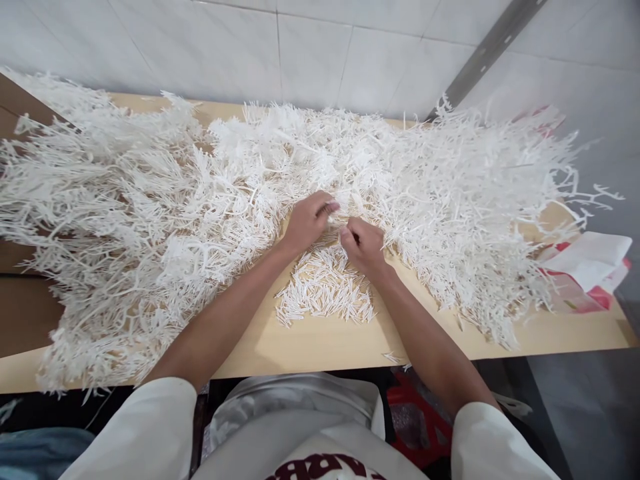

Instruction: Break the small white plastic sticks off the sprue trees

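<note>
My left hand (309, 221) is closed in a pinch over the middle of the table, with a bit of white branching plastic piece (332, 217) showing at its fingertips. Just right of it and slightly nearer, my right hand (364, 245) is curled closed; what its fingers hold, if anything, is hidden. Below both hands lies a small heap of short white sticks (325, 287). Tangled white branching plastic pieces surround the hands, in a large pile on the left (150, 200) and another pile on the right (465, 193).
The pale wooden table (260, 353) stands against a tiled wall (320, 53). A cardboard box (25, 307) is at the left edge. On the right sits a red and white plastic packet (585, 273). A metal strip (485, 57) runs up the wall.
</note>
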{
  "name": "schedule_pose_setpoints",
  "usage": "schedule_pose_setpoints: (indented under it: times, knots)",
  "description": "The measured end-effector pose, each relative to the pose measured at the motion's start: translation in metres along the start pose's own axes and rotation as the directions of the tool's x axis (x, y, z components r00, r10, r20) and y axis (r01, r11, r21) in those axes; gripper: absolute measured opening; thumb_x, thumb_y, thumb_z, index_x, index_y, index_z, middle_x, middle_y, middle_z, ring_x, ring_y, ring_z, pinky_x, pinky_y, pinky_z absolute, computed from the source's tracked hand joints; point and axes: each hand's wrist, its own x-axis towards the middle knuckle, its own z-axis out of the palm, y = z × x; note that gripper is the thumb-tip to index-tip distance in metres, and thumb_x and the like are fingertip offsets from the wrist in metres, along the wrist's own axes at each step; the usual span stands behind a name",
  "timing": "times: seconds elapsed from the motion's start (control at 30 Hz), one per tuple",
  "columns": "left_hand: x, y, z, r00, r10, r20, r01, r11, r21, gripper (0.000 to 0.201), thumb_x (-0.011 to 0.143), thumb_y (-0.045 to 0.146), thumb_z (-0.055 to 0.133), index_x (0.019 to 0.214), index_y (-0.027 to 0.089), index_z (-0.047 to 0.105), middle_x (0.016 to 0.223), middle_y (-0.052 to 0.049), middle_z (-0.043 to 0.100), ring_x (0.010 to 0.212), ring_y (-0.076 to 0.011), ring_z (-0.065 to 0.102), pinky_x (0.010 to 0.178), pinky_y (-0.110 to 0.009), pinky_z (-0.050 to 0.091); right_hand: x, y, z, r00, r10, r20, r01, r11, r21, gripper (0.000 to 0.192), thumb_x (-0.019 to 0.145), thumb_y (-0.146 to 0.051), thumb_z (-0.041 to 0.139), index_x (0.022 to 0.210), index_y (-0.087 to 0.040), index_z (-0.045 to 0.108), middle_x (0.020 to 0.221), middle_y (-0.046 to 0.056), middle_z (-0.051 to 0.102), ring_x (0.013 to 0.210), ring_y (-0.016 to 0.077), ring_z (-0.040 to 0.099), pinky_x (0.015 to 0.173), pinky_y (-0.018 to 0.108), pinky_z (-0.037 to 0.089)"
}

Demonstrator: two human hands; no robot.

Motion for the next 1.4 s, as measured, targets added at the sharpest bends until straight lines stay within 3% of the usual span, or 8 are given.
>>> schedule_pose_setpoints:
  times: [0.13, 0.3, 0.5, 0.73, 1.03, 1.17, 1.3, 1.4]
  knots:
    - [0.001, -0.001, -0.003, 0.983, -0.158, -0.098, 0.153, 0.986, -0.061, 0.043, 0.094, 0.056, 0.042, 0.07, 0.02, 0.044, 0.061, 0.003, 0.046, 0.057, -0.0102, 0.043, 0.057, -0.026, 0.034, 0.0, -0.013, 0.001, 0.976, -0.188, 0.11, 0.181, 0.981, 0.075, 0.024, 0.091, -0.019, 0.046, 0.067, -0.021, 0.045, 0.06, -0.003, 0.047, 0.057, 0.011, 0.041, 0.057, 0.028, 0.036]
    - [-0.005, 0.01, -0.001, 0.997, -0.044, 0.065, 0.047, 0.998, -0.046, 0.041, 0.097, 0.054, 0.037, 0.076, 0.02, 0.045, 0.064, 0.003, 0.053, 0.057, -0.0086, 0.046, 0.058, -0.024, 0.035, 0.005, -0.006, -0.005, 0.991, 0.122, -0.058, -0.113, 0.983, 0.142, 0.016, 0.095, -0.029, 0.046, 0.1, -0.022, 0.06, 0.088, 0.004, 0.062, 0.081, 0.0154, 0.057, 0.071, 0.033, 0.048]
    - [-0.007, 0.013, -0.001, 0.986, -0.024, 0.166, 0.027, 0.999, -0.016, 0.038, 0.098, 0.052, 0.034, 0.085, 0.02, 0.048, 0.062, 0.004, 0.053, 0.055, -0.0087, 0.049, 0.057, -0.023, 0.035, 0.008, 0.009, -0.009, 0.94, 0.339, -0.026, -0.334, 0.935, 0.122, 0.022, 0.096, -0.04, 0.048, 0.106, -0.025, 0.061, 0.1, 0.004, 0.062, 0.085, 0.0144, 0.059, 0.075, 0.032, 0.051]
    - [-0.006, 0.011, -0.001, 0.977, -0.011, 0.211, 0.016, 1.0, -0.026, 0.033, 0.099, 0.049, 0.034, 0.088, 0.021, 0.047, 0.064, 0.004, 0.049, 0.056, -0.0089, 0.047, 0.056, -0.023, 0.036, 0.005, 0.008, -0.005, 0.967, 0.253, 0.041, -0.256, 0.964, 0.077, 0.017, 0.096, -0.038, 0.049, 0.092, -0.023, 0.058, 0.094, 0.003, 0.057, 0.078, 0.0121, 0.055, 0.07, 0.029, 0.048]
    - [-0.007, 0.007, 0.006, 0.937, 0.215, 0.275, -0.269, 0.947, 0.174, 0.025, 0.101, 0.033, 0.034, 0.099, 0.018, 0.054, 0.093, -0.004, 0.063, 0.083, -0.0128, 0.058, 0.07, -0.025, 0.043, 0.008, 0.007, -0.008, 0.937, 0.306, -0.17, -0.298, 0.952, 0.074, 0.027, 0.096, -0.033, 0.049, 0.072, -0.021, 0.048, 0.071, -0.002, 0.048, 0.066, 0.0114, 0.045, 0.062, 0.029, 0.038]
    - [-0.012, 0.012, 0.009, 0.954, 0.211, 0.213, -0.282, 0.87, 0.404, 0.028, 0.101, 0.033, 0.033, 0.089, 0.017, 0.053, 0.082, -0.003, 0.064, 0.073, -0.0128, 0.058, 0.061, -0.026, 0.037, 0.009, 0.005, -0.008, 0.976, 0.2, -0.088, -0.197, 0.98, 0.04, 0.027, 0.097, -0.029, 0.048, 0.071, -0.022, 0.044, 0.069, -0.002, 0.046, 0.066, 0.0115, 0.044, 0.062, 0.03, 0.037]
    - [-0.012, 0.014, 0.007, 0.942, 0.233, 0.241, -0.312, 0.873, 0.375, 0.031, 0.101, 0.035, 0.031, 0.086, 0.018, 0.053, 0.078, -0.002, 0.063, 0.068, -0.0114, 0.056, 0.059, -0.025, 0.034, 0.009, 0.0, -0.008, 0.984, 0.126, -0.128, -0.127, 0.992, 0.0, 0.026, 0.095, -0.022, 0.049, 0.07, -0.022, 0.042, 0.068, -0.002, 0.045, 0.063, 0.0108, 0.043, 0.058, 0.028, 0.037]
    - [-0.008, 0.014, 0.003, 0.973, 0.084, 0.215, -0.155, 0.928, 0.34, 0.031, 0.101, 0.035, 0.031, 0.082, 0.019, 0.05, 0.072, 0.0, 0.059, 0.06, -0.0107, 0.049, 0.056, -0.026, 0.031, 0.005, -0.013, -0.003, 0.986, 0.043, -0.161, -0.05, 0.998, -0.037, 0.025, 0.093, -0.016, 0.05, 0.07, -0.023, 0.04, 0.065, -0.003, 0.045, 0.06, 0.0105, 0.043, 0.055, 0.027, 0.036]
